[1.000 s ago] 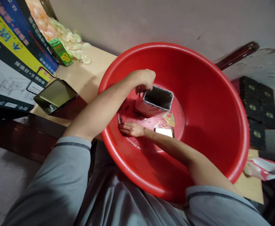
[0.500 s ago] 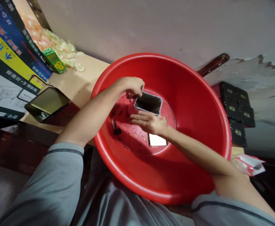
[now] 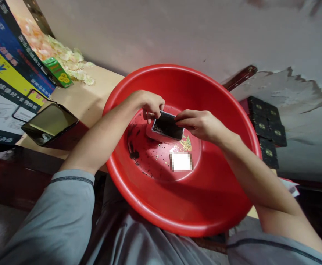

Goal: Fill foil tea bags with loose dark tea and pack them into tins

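Note:
A small rectangular box (image 3: 167,127) with a pale rim and a dark inside tilts above the floor of a large red plastic basin (image 3: 163,217). Dark bits show inside the box. At its left corner my left hand (image 3: 153,105) is closed on the rim. My right hand (image 3: 198,123) has its fingertips bent over the right edge of the box, thumb hidden beneath. Dark, leaf-like scraps (image 3: 134,151) lie scattered over the left of the basin's floor. In front of the box is a blurred-out white rectangle (image 3: 181,161), its kind unreadable.
On the pale table (image 3: 99,79) at left stand an open box with a shiny inside (image 3: 50,123), a green packet (image 3: 57,71), artificial flowers (image 3: 67,55) and a large printed carton (image 3: 6,81). Several small black boxes (image 3: 265,121) are stacked right of the basin, by the wall.
My right hand has come up from in front of the box to its right edge. The box has shifted slightly and tilted. My left hand keeps its hold.

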Demonstrator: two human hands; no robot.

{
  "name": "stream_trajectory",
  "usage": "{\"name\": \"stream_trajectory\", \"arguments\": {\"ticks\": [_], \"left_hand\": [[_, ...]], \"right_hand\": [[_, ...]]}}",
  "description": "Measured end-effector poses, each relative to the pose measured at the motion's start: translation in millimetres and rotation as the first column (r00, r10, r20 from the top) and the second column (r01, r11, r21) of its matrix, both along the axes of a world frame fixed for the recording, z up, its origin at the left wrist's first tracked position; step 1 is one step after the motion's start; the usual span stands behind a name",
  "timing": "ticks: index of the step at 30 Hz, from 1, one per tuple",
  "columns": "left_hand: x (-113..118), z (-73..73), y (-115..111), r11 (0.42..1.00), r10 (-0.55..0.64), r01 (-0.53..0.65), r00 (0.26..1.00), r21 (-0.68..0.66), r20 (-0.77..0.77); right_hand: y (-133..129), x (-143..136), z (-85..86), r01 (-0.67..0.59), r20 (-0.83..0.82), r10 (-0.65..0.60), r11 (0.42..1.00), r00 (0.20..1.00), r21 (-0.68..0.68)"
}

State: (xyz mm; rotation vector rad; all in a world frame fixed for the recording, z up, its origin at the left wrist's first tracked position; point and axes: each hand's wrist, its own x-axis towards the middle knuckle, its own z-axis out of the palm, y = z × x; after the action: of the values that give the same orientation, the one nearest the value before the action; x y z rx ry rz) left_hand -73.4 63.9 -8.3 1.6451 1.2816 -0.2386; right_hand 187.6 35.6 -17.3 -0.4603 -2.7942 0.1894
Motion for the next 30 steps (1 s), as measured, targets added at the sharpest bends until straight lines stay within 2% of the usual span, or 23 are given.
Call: {"name": "stream_trajectory", "arguments": {"ticks": [8, 10, 12, 14, 15, 17, 19, 20, 23, 26, 30], "left_hand": [[2, 5.1, -5, 0.999, 0.047, -0.047, 0.999, 0.009, -0.004], [3, 6.0, -6, 0.999, 0.047, -0.047, 0.999, 0.017, -0.007], [4, 5.2, -6, 0.999, 0.036, -0.036, 0.999, 0.039, -0.012], [4, 2.7, -5, 0.997, 0.040, -0.039, 0.999, 0.071, -0.014], [5, 0.9, -4, 0.995, 0.053, -0.051, 0.999, 0.086, -0.011], [5, -3.2, -2, 0.991, 0.091, -0.089, 0.996, 0.104, -0.010], [4, -7.2, 0, 0.988, 0.118, -0.117, 0.993, 0.106, -0.011], [4, -8.9, 2, 0.988, 0.120, -0.119, 0.993, 0.103, -0.008], [4, -11.9, 4, 0.989, 0.111, -0.110, 0.994, 0.100, -0.003], [4, -12.1, 4, 0.988, 0.106, -0.103, 0.994, 0.113, -0.023], [4, -12.0, 5, 0.990, 0.083, -0.078, 0.996, 0.121, -0.041]], "right_hand": [[10, 0, -0.2, -0.063, 0.093, 0.058, 0.997, 0.994, 0.053], [6, -2, -1.3, -0.061, 0.074, 0.053, 0.992, 0.996, 0.111], [-6, -9, -10.9, -0.032, -0.003, 0.034, 0.977, 0.999, 0.211], [-25, -19, -33.7, -0.065, -0.058, 0.082, 0.965, 0.995, 0.256], [-36, -26, -50.3, -0.120, -0.057, 0.137, 0.964, 0.989, 0.238], [-57, -39, -91.4, -0.240, 0.074, 0.235, 0.968, 0.969, 0.076], [-73, -51, -136.3, -0.275, 0.199, 0.277, 0.961, 0.940, -0.038], [-78, -56, -157.4, -0.341, 0.262, 0.353, 0.936, 0.898, -0.093], [-84, -67, -205.2, -0.418, 0.315, 0.447, 0.895, 0.837, -0.158], [-83, -70, -225.0, -0.424, 0.294, 0.448, 0.894, 0.844, -0.147], [-80, -67, -225.4, -0.460, 0.261, 0.479, 0.878, 0.838, -0.136]]}}
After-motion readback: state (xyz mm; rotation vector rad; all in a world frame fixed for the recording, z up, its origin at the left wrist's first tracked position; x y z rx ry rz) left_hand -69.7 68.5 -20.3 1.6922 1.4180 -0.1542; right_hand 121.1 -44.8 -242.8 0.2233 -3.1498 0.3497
